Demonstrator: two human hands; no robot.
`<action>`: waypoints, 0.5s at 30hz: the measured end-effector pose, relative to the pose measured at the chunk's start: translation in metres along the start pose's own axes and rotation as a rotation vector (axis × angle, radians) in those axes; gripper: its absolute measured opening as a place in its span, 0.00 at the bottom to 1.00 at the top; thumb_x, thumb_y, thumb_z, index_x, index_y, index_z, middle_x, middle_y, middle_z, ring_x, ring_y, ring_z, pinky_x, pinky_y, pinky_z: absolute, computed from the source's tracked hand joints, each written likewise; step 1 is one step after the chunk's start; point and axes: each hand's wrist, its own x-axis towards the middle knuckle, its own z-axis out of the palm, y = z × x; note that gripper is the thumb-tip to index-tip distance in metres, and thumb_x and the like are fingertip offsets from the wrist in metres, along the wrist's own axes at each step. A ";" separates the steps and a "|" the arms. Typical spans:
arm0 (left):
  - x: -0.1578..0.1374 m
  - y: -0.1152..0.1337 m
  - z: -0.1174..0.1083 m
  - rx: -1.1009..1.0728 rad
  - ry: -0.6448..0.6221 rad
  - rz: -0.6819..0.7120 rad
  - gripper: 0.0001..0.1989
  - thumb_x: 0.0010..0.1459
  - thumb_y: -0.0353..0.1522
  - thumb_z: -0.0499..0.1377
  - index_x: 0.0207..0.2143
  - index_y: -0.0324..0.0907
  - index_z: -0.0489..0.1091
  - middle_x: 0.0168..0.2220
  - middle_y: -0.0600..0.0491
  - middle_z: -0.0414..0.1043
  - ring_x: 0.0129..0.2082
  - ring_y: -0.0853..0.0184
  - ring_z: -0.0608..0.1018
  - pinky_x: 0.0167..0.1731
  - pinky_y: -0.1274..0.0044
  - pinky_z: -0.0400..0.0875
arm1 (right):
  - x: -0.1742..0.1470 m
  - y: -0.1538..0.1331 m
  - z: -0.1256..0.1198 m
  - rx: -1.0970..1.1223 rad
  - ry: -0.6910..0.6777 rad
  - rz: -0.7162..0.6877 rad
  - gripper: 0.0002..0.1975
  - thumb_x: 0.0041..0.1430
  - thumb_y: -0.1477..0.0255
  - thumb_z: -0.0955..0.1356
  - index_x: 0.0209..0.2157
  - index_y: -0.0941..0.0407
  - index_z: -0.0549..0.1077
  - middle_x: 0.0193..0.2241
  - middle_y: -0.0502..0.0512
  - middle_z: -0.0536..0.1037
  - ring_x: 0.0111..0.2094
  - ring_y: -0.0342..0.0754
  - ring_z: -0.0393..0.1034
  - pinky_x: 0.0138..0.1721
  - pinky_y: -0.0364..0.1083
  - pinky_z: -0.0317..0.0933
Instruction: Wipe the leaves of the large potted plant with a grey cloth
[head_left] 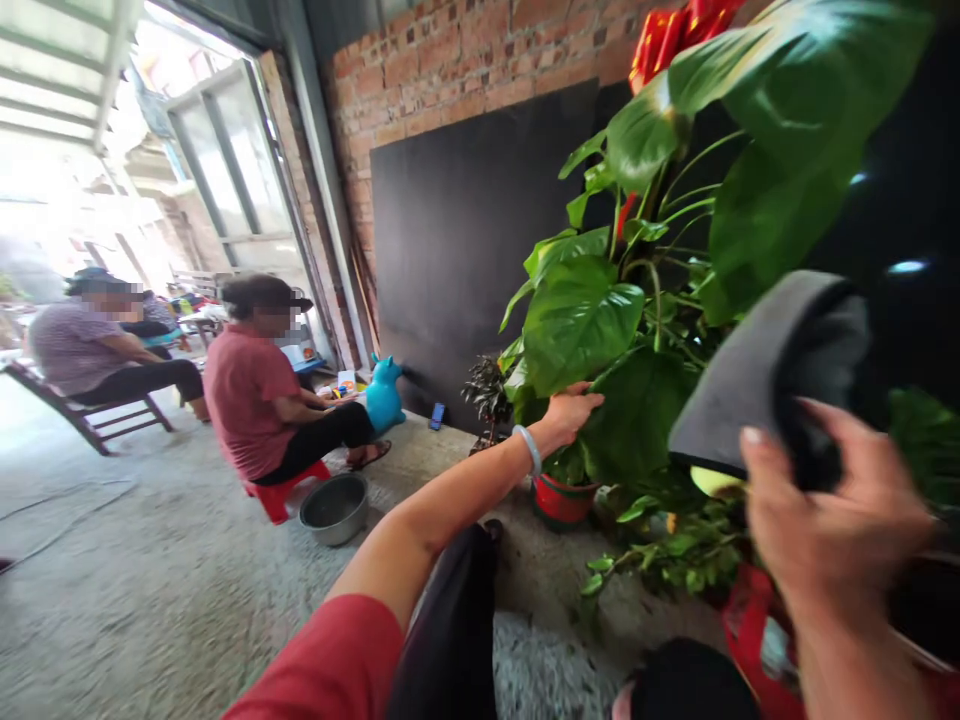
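My left hand (pixel 571 412), with a pale bangle at the wrist, reaches into a tall potted plant. Its fingers are closed at the edge of a big dark green leaf (pixel 637 405) and partly hidden by it. On the right, my right hand (pixel 832 500), smeared by motion, grips a folded grey cloth (pixel 739 380) with a dark edge. The cloth is held up in front of the foliage. Beneath the leaves stands the plant's red and green pot (pixel 564 500). Other broad leaves (pixel 581 315) hang above my left hand.
A person in a red shirt (pixel 244 385) sits on a red stool (pixel 289 490) beside a grey basin (pixel 335 508). Another person (pixel 82 335) sits farther left. A blue animal-shaped toy (pixel 385 395) and a phone (pixel 436 416) are near the black panel (pixel 480 230).
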 end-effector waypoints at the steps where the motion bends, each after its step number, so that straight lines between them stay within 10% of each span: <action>1: -0.001 0.000 0.001 0.022 -0.008 0.002 0.06 0.52 0.26 0.64 0.35 0.40 0.78 0.22 0.56 0.74 0.20 0.71 0.73 0.31 0.76 0.74 | -0.004 0.005 0.019 0.023 -0.081 0.031 0.31 0.57 0.55 0.65 0.55 0.60 0.74 0.51 0.72 0.76 0.56 0.66 0.68 0.57 0.60 0.59; 3: -0.004 0.002 -0.001 0.047 0.003 0.010 0.04 0.52 0.27 0.65 0.32 0.40 0.77 0.20 0.57 0.72 0.19 0.72 0.72 0.28 0.77 0.72 | -0.030 0.026 0.049 0.113 -0.378 0.245 0.29 0.51 0.54 0.66 0.49 0.58 0.76 0.48 0.71 0.78 0.53 0.67 0.71 0.55 0.62 0.62; 6: -0.007 0.003 -0.012 0.035 0.043 0.013 0.04 0.49 0.27 0.68 0.29 0.39 0.75 0.21 0.56 0.72 0.19 0.73 0.72 0.25 0.79 0.69 | -0.089 0.070 0.061 0.135 -0.472 0.346 0.25 0.44 0.51 0.66 0.36 0.56 0.78 0.35 0.67 0.82 0.39 0.66 0.78 0.44 0.60 0.70; 10: -0.007 0.001 -0.032 0.010 0.021 0.019 0.09 0.45 0.28 0.71 0.24 0.39 0.72 0.19 0.60 0.66 0.18 0.75 0.67 0.21 0.82 0.64 | -0.137 0.107 0.024 0.177 -0.486 0.557 0.26 0.40 0.47 0.69 0.34 0.52 0.78 0.37 0.59 0.84 0.44 0.65 0.78 0.45 0.57 0.72; 15: -0.012 0.000 -0.041 0.001 -0.044 0.027 0.12 0.44 0.30 0.72 0.25 0.38 0.71 0.20 0.60 0.66 0.19 0.76 0.67 0.23 0.82 0.66 | -0.093 0.084 -0.036 0.096 -0.404 0.584 0.34 0.37 0.45 0.71 0.41 0.54 0.79 0.44 0.62 0.83 0.50 0.68 0.74 0.52 0.60 0.67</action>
